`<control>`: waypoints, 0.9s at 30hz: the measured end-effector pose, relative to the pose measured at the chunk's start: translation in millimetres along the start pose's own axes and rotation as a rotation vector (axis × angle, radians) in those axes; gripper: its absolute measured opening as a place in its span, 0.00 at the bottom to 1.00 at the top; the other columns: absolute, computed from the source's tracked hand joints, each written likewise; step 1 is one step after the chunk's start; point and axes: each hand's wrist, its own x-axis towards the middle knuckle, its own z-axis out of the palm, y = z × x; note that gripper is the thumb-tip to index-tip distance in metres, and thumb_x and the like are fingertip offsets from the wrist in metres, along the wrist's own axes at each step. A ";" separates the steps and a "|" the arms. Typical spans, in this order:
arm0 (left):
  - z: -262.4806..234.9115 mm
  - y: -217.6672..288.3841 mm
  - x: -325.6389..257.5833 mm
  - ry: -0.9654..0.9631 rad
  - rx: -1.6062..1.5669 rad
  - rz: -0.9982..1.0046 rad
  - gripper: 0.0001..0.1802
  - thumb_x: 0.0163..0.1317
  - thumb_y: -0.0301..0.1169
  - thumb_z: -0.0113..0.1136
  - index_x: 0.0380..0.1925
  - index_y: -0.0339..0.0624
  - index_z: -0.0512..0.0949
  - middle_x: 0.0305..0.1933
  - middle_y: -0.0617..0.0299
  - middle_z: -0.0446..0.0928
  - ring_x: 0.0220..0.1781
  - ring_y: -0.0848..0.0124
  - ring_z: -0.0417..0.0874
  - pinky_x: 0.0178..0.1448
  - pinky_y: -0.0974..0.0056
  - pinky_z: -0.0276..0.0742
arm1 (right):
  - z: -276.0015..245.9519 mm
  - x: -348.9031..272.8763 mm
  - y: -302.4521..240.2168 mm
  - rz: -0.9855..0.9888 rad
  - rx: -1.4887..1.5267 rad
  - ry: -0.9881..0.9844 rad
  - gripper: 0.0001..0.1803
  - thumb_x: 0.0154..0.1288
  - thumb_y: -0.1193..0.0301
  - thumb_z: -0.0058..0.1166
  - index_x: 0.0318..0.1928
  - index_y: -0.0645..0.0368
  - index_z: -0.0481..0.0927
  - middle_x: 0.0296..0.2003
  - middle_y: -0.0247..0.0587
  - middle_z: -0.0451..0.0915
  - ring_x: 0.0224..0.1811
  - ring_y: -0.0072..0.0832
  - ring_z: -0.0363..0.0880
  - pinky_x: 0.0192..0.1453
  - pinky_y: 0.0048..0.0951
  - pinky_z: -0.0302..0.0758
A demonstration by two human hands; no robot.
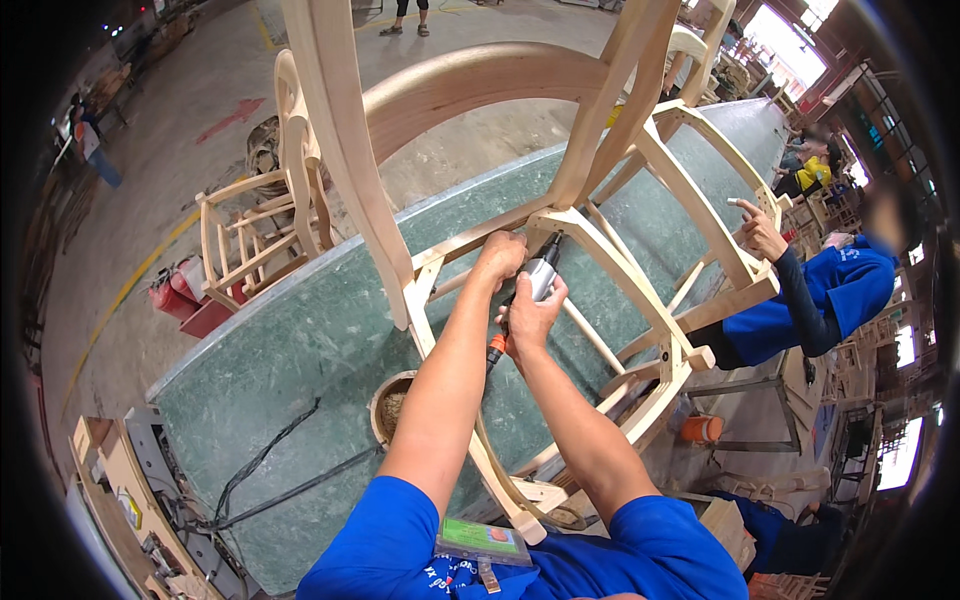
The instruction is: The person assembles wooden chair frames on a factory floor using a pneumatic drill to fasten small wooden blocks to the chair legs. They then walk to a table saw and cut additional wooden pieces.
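An unfinished pale wood chair (615,262) rests on the green-topped workbench (275,400), its curved backrest rising at the far side. My right hand (533,315) is closed around a silver and black power screwdriver (543,277). The tool's black nose points away from me, at the inner corner where two seat rails meet. Just left of that nose, my left hand (503,254) is closed against the rear rail, fingers bent; what they pinch is hidden. An orange fitting (496,346) shows below the tool, next to my left forearm.
A round container (390,408) of small pieces sits left of my forearm. Black cables (290,492) cross the bench. Another chair (265,225) stands beyond the bench's left edge. To the right, a co-worker in blue (810,290) raises a hand beside a second chair frame (700,190).
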 end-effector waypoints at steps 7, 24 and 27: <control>22.7 -4.3 19.9 -0.008 0.069 0.055 0.24 0.76 0.43 0.49 0.52 0.32 0.82 0.49 0.53 0.84 0.45 0.63 0.82 0.45 0.56 0.77 | -7.6 3.8 -7.2 0.036 0.020 0.082 0.34 0.74 0.64 0.59 0.71 0.47 0.54 0.43 0.48 0.76 0.19 0.26 0.73 0.16 0.30 0.70; -16.0 -5.1 -181.4 0.310 0.067 0.616 0.22 0.75 0.42 0.60 0.57 0.34 0.82 0.43 0.63 0.86 0.43 0.75 0.83 0.48 0.68 0.78 | -251.0 -152.7 -106.4 0.145 0.087 -0.720 0.41 0.70 0.64 0.64 0.76 0.51 0.55 0.39 0.45 0.79 0.22 0.27 0.78 0.21 0.28 0.76; -25.1 -58.5 -266.4 0.417 -0.285 0.496 0.20 0.76 0.41 0.60 0.56 0.36 0.82 0.45 0.59 0.87 0.46 0.75 0.86 0.47 0.70 0.81 | -298.1 -188.7 -99.2 0.161 0.146 -0.829 0.44 0.64 0.66 0.68 0.76 0.51 0.57 0.39 0.47 0.79 0.22 0.30 0.79 0.20 0.31 0.76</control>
